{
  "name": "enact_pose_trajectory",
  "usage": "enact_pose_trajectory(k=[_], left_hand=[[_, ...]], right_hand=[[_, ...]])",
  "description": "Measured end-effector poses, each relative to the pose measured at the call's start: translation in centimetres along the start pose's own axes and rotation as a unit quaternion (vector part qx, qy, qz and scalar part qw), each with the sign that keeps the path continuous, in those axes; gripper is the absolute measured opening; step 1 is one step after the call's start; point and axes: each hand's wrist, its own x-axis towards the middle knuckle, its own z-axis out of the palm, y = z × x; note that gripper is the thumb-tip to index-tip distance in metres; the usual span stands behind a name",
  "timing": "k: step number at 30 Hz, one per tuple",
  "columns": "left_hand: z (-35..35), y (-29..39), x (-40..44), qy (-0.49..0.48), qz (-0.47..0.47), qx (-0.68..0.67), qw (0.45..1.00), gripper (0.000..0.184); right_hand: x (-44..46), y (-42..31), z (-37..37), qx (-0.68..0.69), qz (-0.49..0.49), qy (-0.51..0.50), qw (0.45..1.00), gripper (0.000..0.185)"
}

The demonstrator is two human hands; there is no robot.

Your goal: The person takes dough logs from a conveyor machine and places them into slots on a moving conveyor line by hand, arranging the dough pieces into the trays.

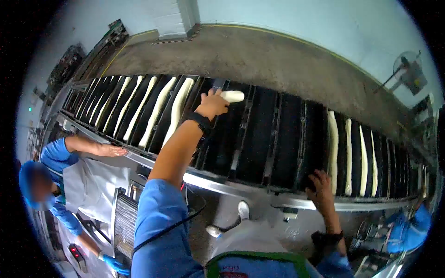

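My left hand (213, 104) reaches over the middle of a long row of black trough-like pans (264, 134). It is closed over one end of a pale dough piece (233, 96), whose rounded other end sticks out to the right across the pans. How far the dough runs under the hand is hidden. At the row's near edge, my right hand (321, 191) has its fingers apart and holds nothing. Just beside it, a long dough strip (333, 148) lies in a pan. Another dough strip (178, 109) lies left of my left hand.
Several more dough strips lie in pans on both sides. A metal rail (222, 185) runs along the near edge. At left, a person in blue (60, 157) has one hand near the rail. Another blue-clothed person (410, 231) is at far right. A fan (408, 69) stands behind.
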Motion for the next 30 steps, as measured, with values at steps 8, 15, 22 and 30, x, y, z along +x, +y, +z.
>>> enact_pose_trajectory(k=[8, 15, 22, 30], left_hand=[[5.5, -12.9, 3.1, 0.126, 0.105, -0.128, 0.978, 0.02], [11.9, -15.4, 1.9, 0.078, 0.251, 0.284, 0.922, 0.014], [10.0, -15.8, -9.5, 0.033, -0.13, -0.406, 0.904, 0.028], [20.5, -22.8, -17.4, 0.087, 0.006, 0.102, 0.991, 0.028]], right_hand=[[1.0, 3.4, 0.7, 0.013, 0.043, -0.022, 0.999, 0.049], [3.4, 2.7, -0.1, 0.04, -0.021, -0.01, 0.999, 0.042], [4.7, -2.0, 4.8, 0.096, -0.199, -0.036, 0.975, 0.038], [2.2, -1.3, 7.3, 0.066, -0.212, -0.05, 0.974, 0.031]])
